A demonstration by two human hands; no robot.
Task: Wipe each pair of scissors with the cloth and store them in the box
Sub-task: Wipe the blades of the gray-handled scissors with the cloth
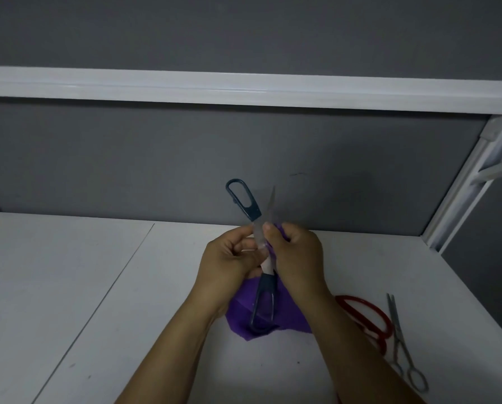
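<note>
Nearest on the right, a small all-metal pair of scissors lies flat on the white table, its finger loops toward the near edge and its blades pointing away. Just to its left lies a red-handled pair of scissors, partly hidden behind the right forearm; the two look to be touching or almost so.

Both forearms reach in from the near edge and meet over the middle of the table. Below the hands hangs a purple cloth; whether its lower edge rests on the table cannot be told. In front of it is one loop handle of the dark-blue-handled scissors, which are held spread open above the table, roughly upright. The left hand has its fingers curled and pinches the metal near where the blades cross. The right hand is curled around a bunch of the cloth and presses it to the blade, thumb on the metal. Beyond the hands the other loop handle sticks up to the far left, and one bare blade points up just to its right.

A thin seam runs across the tabletop on the left. Behind the table stands a grey partition wall crossed by a white rail.
</note>
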